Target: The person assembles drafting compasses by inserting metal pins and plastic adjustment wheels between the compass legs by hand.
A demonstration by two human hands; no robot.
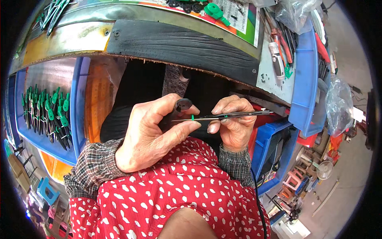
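Observation:
My left hand [147, 133] grips a black piece with a round, disc-like end [183, 104], pinched between thumb and fingers. To its right, my right hand [235, 125] is closed on several thin black rods [248, 114], which lie nearly level and point away to the right. Small green bits [193, 117] show on the rods between the two hands. A thin pale tip reaches leftward to my left thumb. My fingers partly hide both pieces, and I cannot tell whether they are joined. Both hands are above my lap, in front of the workbench edge [183, 46].
At left, a blue bin [75, 95] holds many black pieces with green ends [47, 111]. A green round-headed part [215, 11] lies on the bench. A white-handled tool [276, 59] and a blue tray [303, 79] are at right, above a blue crate [262, 149].

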